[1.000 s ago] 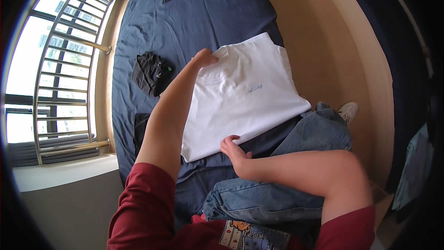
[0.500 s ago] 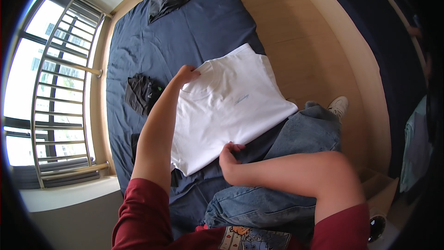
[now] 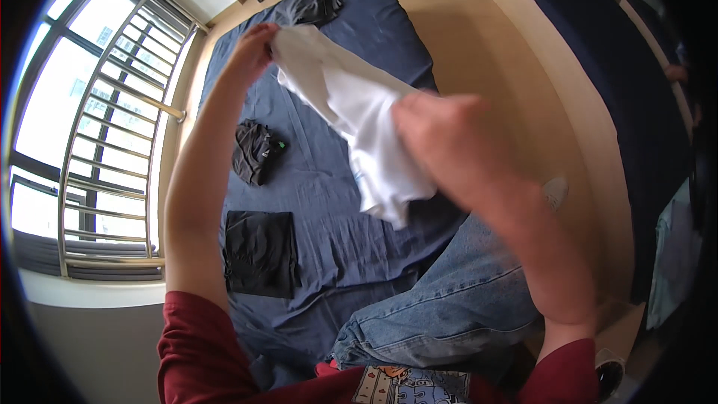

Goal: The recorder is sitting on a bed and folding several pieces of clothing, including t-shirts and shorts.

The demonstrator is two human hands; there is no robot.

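Observation:
A white T-shirt (image 3: 340, 82) hangs between my two hands, lifted above the dark blue bed sheet. My left hand (image 3: 258, 49) is closed on its far left end. At the other end my right hand (image 3: 437, 135), smeared by motion, grips the cloth, and the fabric droops below it in loose folds. Underneath lies the bed (image 3: 329, 224) with its navy sheet. A crumpled black garment (image 3: 253, 151) rests on the sheet near my left forearm, and a flat, folded black garment (image 3: 259, 254) lies closer to me.
Another dark garment (image 3: 314, 6) is at the bed's far end. Metal window bars (image 3: 123, 142) run along the left. On the right, wooden floor (image 3: 479, 68) separates the bed from a wooden-sided platform with dark bedding (image 3: 591, 68). My jeans-covered leg (image 3: 449, 284) is bent at the bed's edge.
The white T-shirt, spread on the bed before, has been raised off it and gathered between my hands. Both hands moved up and away from me, uncovering the folded black garment.

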